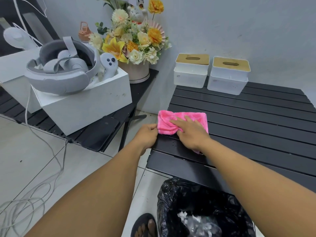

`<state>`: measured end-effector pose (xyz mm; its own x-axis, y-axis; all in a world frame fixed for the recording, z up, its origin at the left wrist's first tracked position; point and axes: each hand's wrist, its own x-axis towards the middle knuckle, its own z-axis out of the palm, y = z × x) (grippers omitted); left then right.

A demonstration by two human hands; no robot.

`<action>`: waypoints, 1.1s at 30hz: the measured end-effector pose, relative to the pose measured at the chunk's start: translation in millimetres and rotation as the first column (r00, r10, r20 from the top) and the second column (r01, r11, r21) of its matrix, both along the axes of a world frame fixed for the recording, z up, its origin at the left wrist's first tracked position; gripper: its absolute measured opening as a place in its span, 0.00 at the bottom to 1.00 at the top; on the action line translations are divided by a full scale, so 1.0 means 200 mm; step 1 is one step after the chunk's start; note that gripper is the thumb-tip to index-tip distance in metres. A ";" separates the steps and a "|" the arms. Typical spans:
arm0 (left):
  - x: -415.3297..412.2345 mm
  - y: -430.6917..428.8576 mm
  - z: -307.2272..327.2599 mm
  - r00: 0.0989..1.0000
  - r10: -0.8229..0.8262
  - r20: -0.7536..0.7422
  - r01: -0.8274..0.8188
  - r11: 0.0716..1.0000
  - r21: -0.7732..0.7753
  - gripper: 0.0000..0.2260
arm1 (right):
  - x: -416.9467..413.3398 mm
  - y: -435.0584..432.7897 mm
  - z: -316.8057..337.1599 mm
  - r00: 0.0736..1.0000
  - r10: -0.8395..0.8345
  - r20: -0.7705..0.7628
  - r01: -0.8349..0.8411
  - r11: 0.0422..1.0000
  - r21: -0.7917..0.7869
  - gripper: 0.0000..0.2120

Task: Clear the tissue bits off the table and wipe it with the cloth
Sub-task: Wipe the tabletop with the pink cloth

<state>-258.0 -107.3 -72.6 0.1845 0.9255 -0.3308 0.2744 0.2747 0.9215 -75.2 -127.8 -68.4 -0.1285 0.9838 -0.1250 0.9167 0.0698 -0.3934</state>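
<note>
Two hands work a soft, limp pink cloth (183, 121) at the tabletop's (256, 117) left edge: left hand (147, 135) pinching its corner, right hand (191, 132) pressing flat.

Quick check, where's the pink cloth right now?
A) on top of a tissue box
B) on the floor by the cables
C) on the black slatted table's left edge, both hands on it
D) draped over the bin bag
C: the pink cloth lies at the left edge of the black slatted table, the right hand pressed flat on it and the left hand pinching its near-left corner.
</note>
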 end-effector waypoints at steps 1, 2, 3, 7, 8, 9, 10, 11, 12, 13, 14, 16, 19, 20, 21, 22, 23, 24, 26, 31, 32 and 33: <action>0.00 0.00 0.00 1.000 -0.008 -0.015 0.008 1.000 0.005 0.12 | 0.00 -0.02 0.00 1.000 0.021 -0.005 -0.021 1.000 0.002 0.26; 0.00 0.00 0.00 0.999 -0.015 -0.036 0.015 1.000 0.015 0.12 | 0.02 -0.05 0.01 0.999 0.050 -0.007 -0.050 0.999 0.003 0.26; -0.01 -0.01 0.00 0.998 -0.018 -0.055 0.019 0.999 0.030 0.12 | 0.04 -0.09 0.01 0.996 0.086 -0.008 -0.085 0.996 0.010 0.27; 0.01 0.00 0.00 0.999 0.039 0.000 -0.039 0.999 0.029 0.12 | 0.21 -0.29 0.04 0.983 0.184 -0.016 -0.183 0.983 0.030 0.28; 0.01 0.00 0.00 0.999 0.044 0.024 -0.044 0.999 0.022 0.13 | 0.26 -0.34 0.04 0.981 0.192 -0.013 -0.192 0.981 0.028 0.27; 0.01 0.00 0.00 0.999 0.037 0.032 -0.038 0.999 0.018 0.13 | 0.30 -0.38 0.05 0.981 0.196 -0.008 -0.195 0.980 0.023 0.27; 0.01 0.00 0.00 0.999 0.031 0.036 -0.031 0.999 0.017 0.13 | 0.33 -0.42 0.06 0.980 0.198 0.003 -0.198 0.980 0.018 0.28; 0.01 0.00 -0.01 0.999 0.025 0.036 -0.025 1.000 0.019 0.13 | 0.35 -0.45 0.06 0.980 0.198 0.016 -0.198 0.980 0.011 0.28; 0.00 0.00 -0.02 0.999 0.025 0.039 -0.026 0.999 0.019 0.13 | 0.36 -0.46 0.05 0.981 0.191 0.024 -0.191 0.982 0.004 0.28; 0.00 0.01 -0.02 0.999 0.026 0.039 -0.027 0.999 0.021 0.13 | 0.36 -0.46 0.04 0.984 0.177 0.029 -0.177 0.984 -0.002 0.28; 0.00 0.01 -0.03 0.998 0.030 0.046 -0.031 0.999 0.023 0.13 | 0.35 -0.45 0.04 0.986 0.165 0.035 -0.165 0.986 -0.004 0.28; 0.01 0.02 -0.04 0.998 0.037 0.057 -0.038 0.999 0.017 0.13 | 0.31 -0.40 0.02 0.987 0.152 0.055 -0.152 0.988 -0.003 0.28; 0.01 0.02 -0.04 0.998 0.039 0.044 -0.039 0.999 0.008 0.13 | 0.20 -0.27 0.00 0.991 0.110 0.080 -0.111 0.994 0.004 0.27; 0.00 0.02 -0.04 0.999 0.035 0.031 -0.036 0.999 0.009 0.13 | 0.14 -0.23 0.01 0.993 0.075 0.087 -0.075 0.997 0.003 0.27; 0.00 0.02 -0.05 0.999 0.028 0.019 -0.028 1.000 0.011 0.12 | 0.09 -0.19 0.01 0.995 0.039 0.096 -0.039 0.999 0.003 0.26; 0.00 0.02 -0.05 1.000 0.019 0.014 -0.019 1.000 0.010 0.12 | 0.03 -0.16 0.02 0.994 0.009 0.108 -0.009 1.000 0.005 0.26; 0.00 0.01 -0.04 1.000 0.008 0.013 -0.008 1.000 0.006 0.12 | -0.01 -0.13 0.03 0.993 -0.011 0.116 0.010 1.000 0.004 0.26; 0.00 0.01 -0.04 1.000 0.001 0.014 -0.001 1.000 0.001 0.12 | -0.03 -0.12 0.04 0.993 -0.017 0.120 0.017 1.000 0.001 0.26; -0.01 0.01 -0.05 1.000 -0.007 0.006 0.007 1.000 0.004 0.12 | -0.02 -0.13 0.04 0.992 0.003 0.128 -0.001 1.000 -0.013 0.26; -0.01 0.02 -0.06 1.000 0.008 0.017 -0.008 0.999 0.036 0.13 | 0.11 -0.35 0.06 0.989 0.113 0.098 -0.111 0.993 -0.029 0.27; -0.01 0.02 -0.07 1.000 0.007 0.028 -0.008 1.000 0.029 0.13 | 0.14 -0.42 0.07 0.986 0.131 0.104 -0.128 0.991 -0.033 0.27; -0.01 0.03 -0.08 0.999 0.004 0.036 -0.005 1.000 0.026 0.13 | 0.16 -0.48 0.07 0.984 0.141 0.110 -0.138 0.990 -0.040 0.27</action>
<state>-259.8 -102.1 -87.6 0.1914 0.9347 -0.2994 0.2402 0.2511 0.9377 -43.7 -224.0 -54.3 -0.2475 0.9524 -0.1778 0.9374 0.1890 -0.2926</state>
